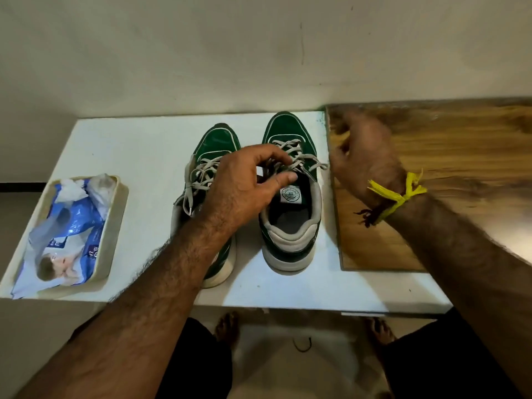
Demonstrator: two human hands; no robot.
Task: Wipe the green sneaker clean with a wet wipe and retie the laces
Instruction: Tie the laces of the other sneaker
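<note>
The left hand [244, 182] is spread over the gap between the two shoes, its fingers loosely curved with the tips at the grey flat laces [296, 156] of the right-hand green suede sneaker [290, 203]; whether a lace is actually pinched cannot be told. The right hand [362, 156] is blurred, held just right of that sneaker above the brown wood-grain board [460, 174], its fingers curled with nothing seen in them. A yellow thread band [400, 194] is tied round its wrist.

The sneaker stands upright on the white tabletop [138, 151], toe to the far wall, its laces loose and one end trailing right. The second green sneaker [207, 174] lies just left, partly hidden under the left forearm.

The blue-and-white pack of wet wipes [69, 228] sits in a cream shallow tray [115, 226] at the near-left, well apart from both hands. No wipe is held, so wiping is judged not begun. If the laces are tied first, the wiping would be hindered. A tug on one lace could drag the light shoe sideways into its neighbour. The wrong shoe could also be taken, since the two are alike.
</note>
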